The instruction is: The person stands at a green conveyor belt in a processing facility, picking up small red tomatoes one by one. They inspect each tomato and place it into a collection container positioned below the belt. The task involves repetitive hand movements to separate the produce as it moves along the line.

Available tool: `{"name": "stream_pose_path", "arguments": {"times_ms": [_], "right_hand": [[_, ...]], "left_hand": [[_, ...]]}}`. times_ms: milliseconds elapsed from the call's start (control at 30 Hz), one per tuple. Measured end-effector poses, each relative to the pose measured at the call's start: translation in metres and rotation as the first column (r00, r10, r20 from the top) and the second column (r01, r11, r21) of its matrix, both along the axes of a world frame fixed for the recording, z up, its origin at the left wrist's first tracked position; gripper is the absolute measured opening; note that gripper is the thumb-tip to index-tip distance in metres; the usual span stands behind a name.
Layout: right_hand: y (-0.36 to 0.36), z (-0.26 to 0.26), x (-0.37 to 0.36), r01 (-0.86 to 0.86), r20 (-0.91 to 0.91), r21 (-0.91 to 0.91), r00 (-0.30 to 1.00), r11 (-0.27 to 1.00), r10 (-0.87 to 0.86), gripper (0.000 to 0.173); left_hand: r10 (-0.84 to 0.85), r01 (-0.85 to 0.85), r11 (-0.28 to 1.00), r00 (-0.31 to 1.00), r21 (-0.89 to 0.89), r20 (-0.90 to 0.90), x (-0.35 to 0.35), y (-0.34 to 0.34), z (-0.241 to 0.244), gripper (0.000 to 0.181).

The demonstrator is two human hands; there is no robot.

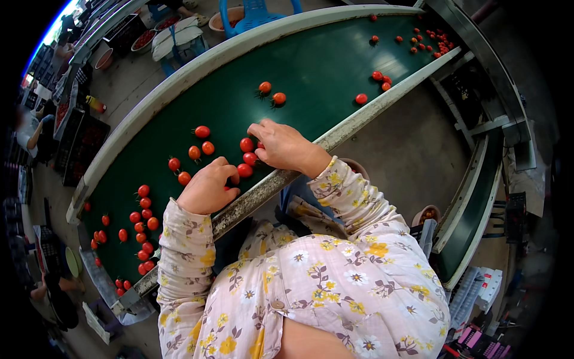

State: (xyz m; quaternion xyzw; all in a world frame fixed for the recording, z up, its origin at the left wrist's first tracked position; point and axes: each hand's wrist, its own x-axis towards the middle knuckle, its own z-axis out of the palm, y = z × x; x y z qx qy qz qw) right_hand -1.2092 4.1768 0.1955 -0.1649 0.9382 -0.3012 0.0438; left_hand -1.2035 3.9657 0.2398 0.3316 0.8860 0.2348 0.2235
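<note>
Small red and orange tomatoes lie scattered on a green conveyor belt (314, 67). My left hand (208, 186) is low over the belt near its close rail, fingers curled, with part of a red tomato showing beneath them. Over the belt to the right, my right hand (281, 146) has its thumb and fingers around a mostly hidden red tomato (260, 144). Between the hands lie red tomatoes, among them one red tomato (245, 170) near the rail. Left of them is a looser group with an orange tomato (194, 152); two tomatoes with green calyxes (265, 87) lie farther up.
A worn metal rail (264, 188) edges the belt close to my body, and a white side wall (179, 74) borders the far side. Beyond it stand a blue plastic chair (255, 15) and basins. People and crates are at the left. Another green belt (471, 215) is at the right.
</note>
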Motion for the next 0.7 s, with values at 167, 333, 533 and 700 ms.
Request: {"name": "stream_pose_path", "arguments": {"times_ms": [167, 333, 533, 700], "right_hand": [[0.014, 0.011, 0.003, -0.014, -0.107, -0.339, 0.994, 0.941, -0.024, 0.035], [0.091, 0.021, -0.007, 0.380, -0.210, -0.075, 0.898, 0.922, -0.387, 0.031], [0.160, 0.019, -0.017, 0.488, -0.037, 0.533, 0.830, 0.692, -0.556, 0.025], [0.144, 0.017, -0.023, 0.434, 0.048, 0.463, 0.858, 0.773, -0.511, 0.021]], "left_hand": [[0.141, -0.132, 0.990, 0.969, 0.055, -0.204, -0.005, -0.001, -0.003, 0.020], [0.264, -0.240, 0.963, 0.935, 0.123, -0.237, -0.006, 0.001, 0.000, 0.017], [0.259, -0.228, 0.964, 0.922, 0.138, -0.289, -0.005, 0.012, 0.004, 0.014], [0.303, -0.276, 0.949, 0.931, 0.150, -0.203, -0.006, 0.015, 0.010, 0.012]]}}
